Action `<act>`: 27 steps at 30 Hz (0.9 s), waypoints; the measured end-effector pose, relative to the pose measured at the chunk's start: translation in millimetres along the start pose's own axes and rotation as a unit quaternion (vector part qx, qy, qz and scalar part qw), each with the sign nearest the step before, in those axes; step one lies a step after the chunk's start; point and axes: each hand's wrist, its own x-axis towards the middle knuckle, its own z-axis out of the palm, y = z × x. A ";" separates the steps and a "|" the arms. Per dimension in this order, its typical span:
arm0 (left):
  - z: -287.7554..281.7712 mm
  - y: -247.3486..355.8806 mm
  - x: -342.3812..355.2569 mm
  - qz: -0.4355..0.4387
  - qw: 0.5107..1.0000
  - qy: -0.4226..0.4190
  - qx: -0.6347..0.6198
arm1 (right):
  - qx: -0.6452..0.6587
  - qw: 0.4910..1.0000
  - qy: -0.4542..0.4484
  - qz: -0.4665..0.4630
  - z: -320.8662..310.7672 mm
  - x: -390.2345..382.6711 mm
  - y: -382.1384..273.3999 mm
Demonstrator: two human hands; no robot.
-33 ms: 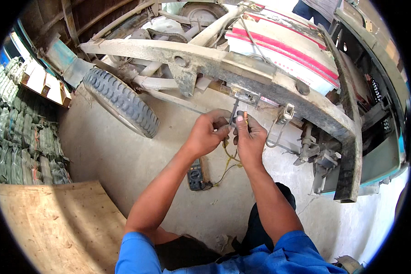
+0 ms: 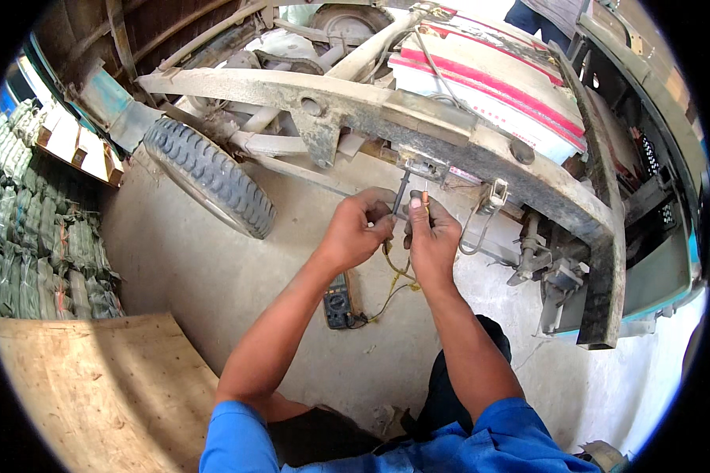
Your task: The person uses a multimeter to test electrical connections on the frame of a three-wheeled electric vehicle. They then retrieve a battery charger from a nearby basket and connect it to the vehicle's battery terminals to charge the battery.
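My left hand [image 2: 356,232] is closed on a thin black probe [image 2: 402,189], which reaches up toward a small metal fitting [image 2: 420,168] under the frame rail. Beside it, my right hand [image 2: 431,240] grips an orange-and-black probe [image 2: 425,203] with a slim tip pointing upward. The fingertips of both hands are close together and partly hide one another. Yellowish and dark wires [image 2: 400,286] hang below them. A black multimeter [image 2: 338,307] lies on the concrete floor under my arms.
A vehicle's steel frame rail [image 2: 363,106] crosses ahead, with a tire [image 2: 209,177] at left and a bracket [image 2: 497,195] at right. Green bundles [image 2: 39,236] are stacked far left, beside plywood [image 2: 87,386]. Another person's legs [image 2: 538,22] stand beyond the vehicle.
The black probe's upper end has shifted very slightly to the left. Both hands are otherwise in the same place.
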 end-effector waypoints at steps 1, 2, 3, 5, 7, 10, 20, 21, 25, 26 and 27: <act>-0.5 -0.3 0.2 0.004 1.000 0.002 -0.005 | -0.011 1.000 0.011 -0.020 0.5 2.1 0.9; -0.7 -1.8 -0.8 0.006 1.000 0.005 -0.011 | -0.022 0.999 0.022 -0.039 1.3 5.1 3.8; -0.7 -2.6 -1.4 0.009 1.000 0.007 -0.017 | -0.034 0.997 0.032 -0.058 1.8 8.0 6.0; 2.3 -3.2 -1.0 0.016 1.000 0.019 -0.012 | -0.060 0.995 0.035 -0.071 0.0 13.7 8.4; 3.4 -4.7 -0.5 0.025 0.999 0.029 0.004 | -0.052 0.996 0.034 -0.064 1.0 15.8 8.5; 4.4 -5.6 2.8 0.041 0.998 0.040 0.034 | -0.006 0.999 0.032 -0.039 3.2 17.4 5.6; 1.5 1.1 1.8 0.014 0.998 0.056 0.028 | 0.043 0.999 0.022 -0.013 2.4 26.4 3.5; 1.6 2.6 1.2 0.008 0.998 0.055 0.021 | 0.044 0.999 0.018 -0.013 2.2 27.7 3.3; -0.2 -4.3 2.5 0.057 0.994 0.076 0.059 | 0.033 0.999 0.015 -0.017 3.4 29.1 1.1; 1.9 -6.3 2.8 0.050 0.994 0.079 0.048 | 0.020 0.999 0.019 -0.022 1.4 29.9 3.6; 3.2 -8.2 3.3 0.042 0.995 0.082 0.037 | 0.008 0.999 0.024 -0.028 0.3 30.4 5.2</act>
